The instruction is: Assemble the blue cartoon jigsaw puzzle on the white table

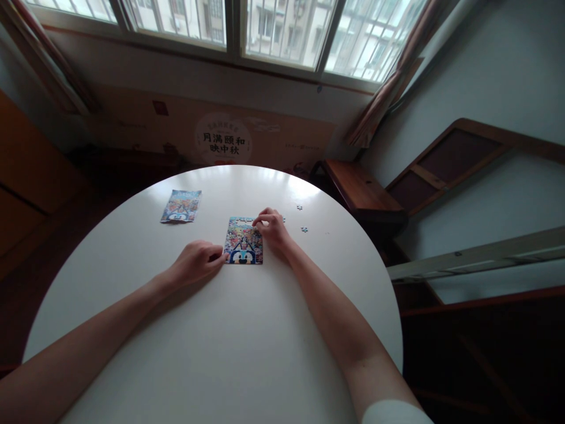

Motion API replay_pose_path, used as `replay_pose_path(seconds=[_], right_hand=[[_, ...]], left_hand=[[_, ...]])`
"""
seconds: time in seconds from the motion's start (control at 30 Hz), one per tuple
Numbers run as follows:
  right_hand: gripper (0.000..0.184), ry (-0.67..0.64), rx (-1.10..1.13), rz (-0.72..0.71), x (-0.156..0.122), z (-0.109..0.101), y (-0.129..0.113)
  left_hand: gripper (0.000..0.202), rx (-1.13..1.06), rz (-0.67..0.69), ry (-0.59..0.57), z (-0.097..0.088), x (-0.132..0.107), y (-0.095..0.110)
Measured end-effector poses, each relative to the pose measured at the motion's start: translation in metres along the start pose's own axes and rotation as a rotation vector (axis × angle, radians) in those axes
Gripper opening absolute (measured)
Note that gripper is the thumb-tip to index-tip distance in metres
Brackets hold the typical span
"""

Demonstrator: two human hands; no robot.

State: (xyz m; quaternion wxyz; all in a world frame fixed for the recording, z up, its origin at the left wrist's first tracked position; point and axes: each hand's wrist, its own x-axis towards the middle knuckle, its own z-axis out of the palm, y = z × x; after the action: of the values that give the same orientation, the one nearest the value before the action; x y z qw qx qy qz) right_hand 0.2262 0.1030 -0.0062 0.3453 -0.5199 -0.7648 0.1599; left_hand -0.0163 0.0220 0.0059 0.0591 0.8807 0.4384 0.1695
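A colourful jigsaw puzzle (244,244) lies flat on the white round table (212,353), with a dark blue cartoon figure at its near edge. White gaps show near its far edge. My left hand (199,261) rests with curled fingers at the puzzle's lower left corner, a fingertip touching the edge. My right hand (270,227) is over the upper right part, thumb and fingers pinched together. Whatever is between those fingers is too small to make out. Close to the right hand's far side, a small piece is partly hidden.
Loose puzzle pieces (304,229) lie to the right on the table. A printed packet (181,206) with a similar picture lies at the back left. Beyond the table's right edge stands a wooden bench (362,185). Windows (282,32) line the far wall.
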Motion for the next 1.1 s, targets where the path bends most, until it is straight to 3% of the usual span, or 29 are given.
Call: replay_pose_path(seconds=[0.23,0.5,0.6,0.87,1.1], right_hand=[[0.024,-0.005,-0.016,0.044,0.000,-0.003,-0.005],[0.023,0.100,0.123,0.112,0.004,-0.006,-0.001],[0.024,0.063,0.155,0.134,0.010,-0.022,0.002],[0.022,-0.062,0.235,0.343,0.019,-0.099,0.012],[0.027,0.037,-0.083,0.495,0.014,-0.120,0.030]], left_hand=[[0.040,0.010,-0.007,-0.009,0.000,0.000,0.001],[0.040,0.008,-0.007,-0.017,0.000,-0.001,-0.001],[0.040,-0.004,0.001,-0.019,0.000,-0.001,-0.001],[0.040,0.006,-0.007,-0.017,0.001,-0.001,-0.001],[0.040,0.011,-0.007,-0.020,0.002,-0.001,-0.001]])
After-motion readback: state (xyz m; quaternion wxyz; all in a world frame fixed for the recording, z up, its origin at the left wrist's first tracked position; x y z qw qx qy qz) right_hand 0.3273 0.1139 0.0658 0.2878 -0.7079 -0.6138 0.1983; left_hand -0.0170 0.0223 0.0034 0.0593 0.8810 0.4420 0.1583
